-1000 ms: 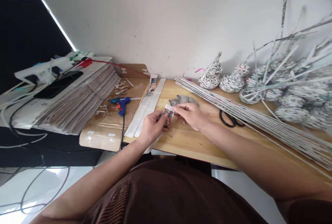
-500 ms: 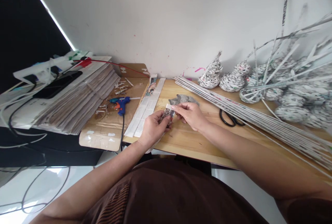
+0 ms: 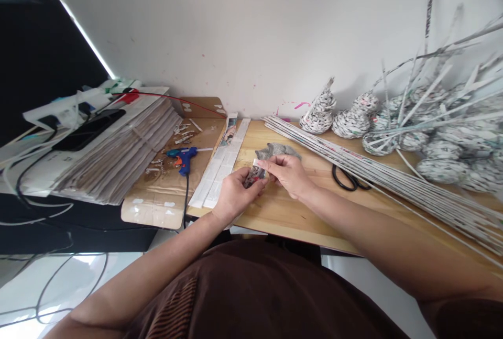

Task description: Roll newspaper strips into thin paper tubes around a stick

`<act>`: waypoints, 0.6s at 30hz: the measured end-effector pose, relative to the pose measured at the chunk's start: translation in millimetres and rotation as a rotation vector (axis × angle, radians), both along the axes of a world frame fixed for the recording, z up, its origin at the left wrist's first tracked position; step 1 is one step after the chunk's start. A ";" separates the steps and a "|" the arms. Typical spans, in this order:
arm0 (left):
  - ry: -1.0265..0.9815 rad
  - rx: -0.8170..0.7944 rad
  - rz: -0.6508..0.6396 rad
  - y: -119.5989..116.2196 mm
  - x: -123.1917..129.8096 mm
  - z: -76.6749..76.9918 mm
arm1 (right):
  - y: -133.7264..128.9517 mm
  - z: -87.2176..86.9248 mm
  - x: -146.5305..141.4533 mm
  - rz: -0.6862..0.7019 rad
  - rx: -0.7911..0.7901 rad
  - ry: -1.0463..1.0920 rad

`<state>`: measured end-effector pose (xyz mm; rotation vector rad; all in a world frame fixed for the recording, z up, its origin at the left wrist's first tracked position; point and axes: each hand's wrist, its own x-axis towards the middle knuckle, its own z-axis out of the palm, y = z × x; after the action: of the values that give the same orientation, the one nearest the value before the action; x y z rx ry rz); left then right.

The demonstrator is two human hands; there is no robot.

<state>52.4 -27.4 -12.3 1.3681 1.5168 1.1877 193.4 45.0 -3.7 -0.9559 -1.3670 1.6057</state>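
Observation:
Between my two hands is a printed newspaper strip [image 3: 255, 174], held above the wooden table. My left hand [image 3: 238, 192] is closed on its lower part, thumb on top. Thumb and fingers of my right hand [image 3: 286, 172] pinch its upper end, where a pale edge shows. The rest of the strip, below my left hand, is mostly hidden. Just behind my right hand lies a crumpled grey cloth-like piece [image 3: 275, 150]. To the left, flat newspaper strips [image 3: 222, 168] lie on the table.
A blue glue gun [image 3: 186, 160] lies on cardboard [image 3: 157, 195] beside a tall paper stack [image 3: 126, 155] carrying a phone [image 3: 88, 129]. Rolled paper sticks [image 3: 353, 163] cross the right side, over black-handled scissors [image 3: 345, 179]. Woven paper pieces [image 3: 318, 111] stand along the wall.
The strip has tilted slightly, and more of its printed face, with a red patch, now shows between my hands. My left thumb has shifted a little to the right.

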 end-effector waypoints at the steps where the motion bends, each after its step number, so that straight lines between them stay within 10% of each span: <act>1: 0.000 0.000 0.001 0.8 1.1 0.8 | -0.6 0.4 -0.3 -0.004 0.002 0.004; 10: -0.126 -0.077 0.011 6.7 11.2 11.1 | -1.9 3.6 0.9 -0.010 0.033 0.020; 18: -0.190 -0.135 0.003 7.2 -1.9 14.5 | 7.3 3.1 9.3 0.281 0.068 -0.022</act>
<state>50.5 -20.2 2.3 1.1321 1.4369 1.1604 202.7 52.3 -0.6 -0.7690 -1.6176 1.7453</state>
